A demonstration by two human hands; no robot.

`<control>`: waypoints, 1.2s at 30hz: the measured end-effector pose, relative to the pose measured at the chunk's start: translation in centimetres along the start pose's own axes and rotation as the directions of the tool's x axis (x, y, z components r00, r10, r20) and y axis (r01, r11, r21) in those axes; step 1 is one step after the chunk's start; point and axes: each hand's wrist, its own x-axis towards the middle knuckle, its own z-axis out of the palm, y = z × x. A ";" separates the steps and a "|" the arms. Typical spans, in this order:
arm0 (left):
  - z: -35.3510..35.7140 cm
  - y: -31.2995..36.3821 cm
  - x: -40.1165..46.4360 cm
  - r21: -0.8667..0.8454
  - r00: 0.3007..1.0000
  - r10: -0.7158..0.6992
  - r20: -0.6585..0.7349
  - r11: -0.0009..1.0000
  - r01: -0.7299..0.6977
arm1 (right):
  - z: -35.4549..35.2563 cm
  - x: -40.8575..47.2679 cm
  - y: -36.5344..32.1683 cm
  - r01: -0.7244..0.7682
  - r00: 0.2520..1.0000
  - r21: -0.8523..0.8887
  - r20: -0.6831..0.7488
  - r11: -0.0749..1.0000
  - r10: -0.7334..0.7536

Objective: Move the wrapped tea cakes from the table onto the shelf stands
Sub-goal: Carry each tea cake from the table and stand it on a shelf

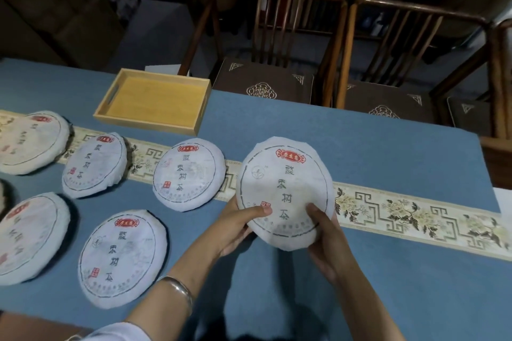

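Note:
A round tea cake point(285, 188) in white printed paper is held above the blue table, tilted face up toward me. My left hand point(238, 225) grips its lower left edge with the thumb on the face. My right hand point(322, 235) grips its lower right edge, thumb also on top. Several more wrapped tea cakes lie flat on the table to the left: one point(188, 173) just beside the held one, one point(123, 257) near the front, one point(94, 165) further left. No shelf stands are in view.
A wooden tray point(152, 101) sits at the table's far edge. A patterned runner point(415, 216) crosses the blue tablecloth point(360, 147). Two wooden chairs point(277, 44) with brown cushions stand behind the table. More tea cakes point(33, 141) lie at the far left.

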 end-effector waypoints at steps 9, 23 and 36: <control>1.0 4.1 -6.3 -0.062 0.948 0.151 -0.280 0.983 -0.175 | 2.6 -3.1 -2.1 0.100 0.994 -0.125 0.057 0.987 -0.094; 2.4 5.6 -12.1 0.293 0.788 0.559 -0.259 0.823 -0.487 | 3.9 -5.3 -0.3 -0.023 0.969 -0.070 0.242 0.997 0.039; 0.5 -1.8 -21.2 -0.013 0.642 0.615 -0.457 0.717 -0.697 | 8.3 -8.9 4.6 -0.213 0.886 -0.135 0.390 0.968 0.250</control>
